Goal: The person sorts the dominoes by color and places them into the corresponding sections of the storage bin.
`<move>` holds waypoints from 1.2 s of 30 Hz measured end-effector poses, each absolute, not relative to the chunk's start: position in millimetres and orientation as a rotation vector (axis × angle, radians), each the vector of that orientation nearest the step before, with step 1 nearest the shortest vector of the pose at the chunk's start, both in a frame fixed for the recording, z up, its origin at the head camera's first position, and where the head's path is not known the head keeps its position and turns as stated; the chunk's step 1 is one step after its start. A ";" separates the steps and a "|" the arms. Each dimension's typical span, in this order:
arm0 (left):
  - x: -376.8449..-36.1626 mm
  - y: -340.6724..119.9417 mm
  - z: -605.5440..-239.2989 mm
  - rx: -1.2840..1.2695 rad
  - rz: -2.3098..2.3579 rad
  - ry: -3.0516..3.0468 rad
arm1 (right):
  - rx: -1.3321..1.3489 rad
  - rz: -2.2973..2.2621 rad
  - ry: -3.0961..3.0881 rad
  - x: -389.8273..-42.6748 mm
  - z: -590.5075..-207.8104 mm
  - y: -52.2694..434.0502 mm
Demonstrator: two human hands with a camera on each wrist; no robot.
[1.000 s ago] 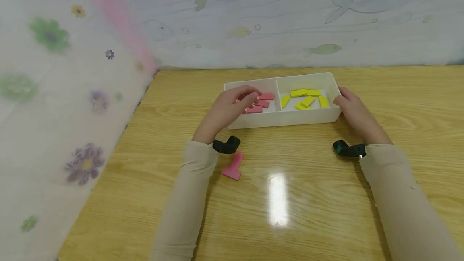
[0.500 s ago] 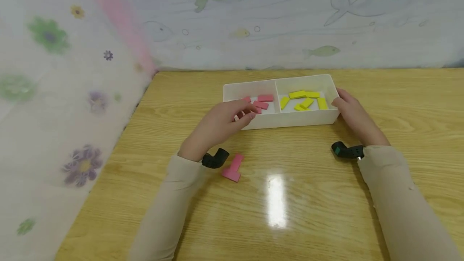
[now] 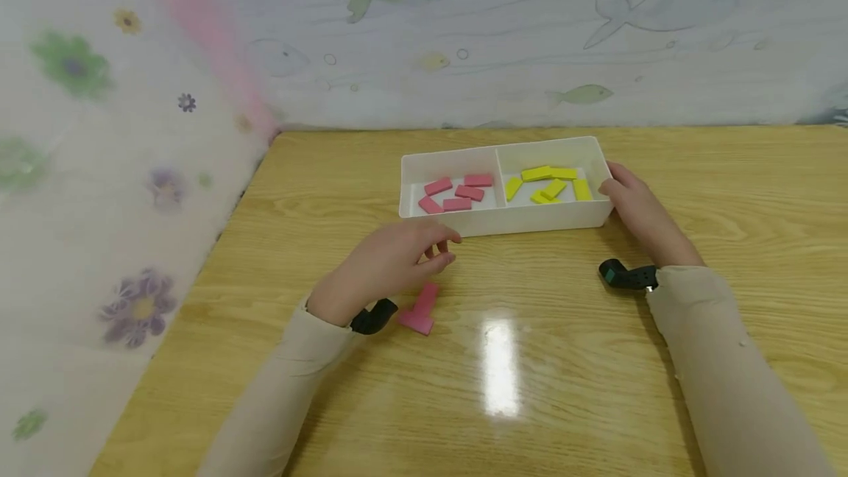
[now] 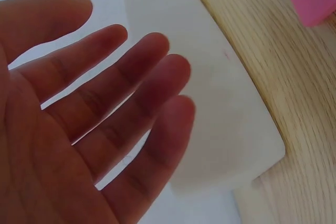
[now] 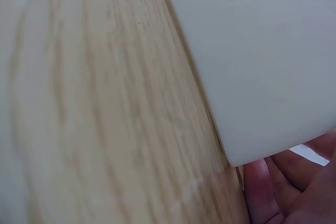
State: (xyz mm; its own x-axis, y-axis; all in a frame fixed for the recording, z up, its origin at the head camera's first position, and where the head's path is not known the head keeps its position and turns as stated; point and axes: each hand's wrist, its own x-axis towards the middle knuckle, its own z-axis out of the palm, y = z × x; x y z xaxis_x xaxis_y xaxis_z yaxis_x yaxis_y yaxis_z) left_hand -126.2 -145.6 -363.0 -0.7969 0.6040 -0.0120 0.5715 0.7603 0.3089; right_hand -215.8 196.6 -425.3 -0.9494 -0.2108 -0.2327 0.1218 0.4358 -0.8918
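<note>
A white two-compartment box stands on the table. Its left compartment holds several flat pink blocks, its right one several yellow blocks. My left hand hovers just in front of the box's left part, fingers loosely bent; in the left wrist view the hand holds nothing. Below that hand, two pink blocks lie on the table, forming a T-like shape. At the box's right end, my right hand grips the side, thumb at the rim; its other fingers show around the corner in the right wrist view.
The wooden table meets a painted wall behind the box and another wall on the left. A black wrist camera sits on the left wrist, and a matching one on the right.
My left hand has drawn back out of the left compartment toward the front left, uncovering the pink blocks there. The right hand keeps its hold on the box.
</note>
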 end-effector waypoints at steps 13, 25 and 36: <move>-111.8 -139.0 -367.0 0.993 0.323 2.748 | -0.071 -1.506 2.377 -218.0 -425.0 192.8; -106.2 -143.6 -370.4 0.716 0.051 2.758 | -0.090 -1.520 2.386 -219.6 -423.1 190.3; -108.5 -141.2 -386.2 0.637 -0.040 2.724 | -0.102 -1.524 2.386 -217.6 -427.8 192.7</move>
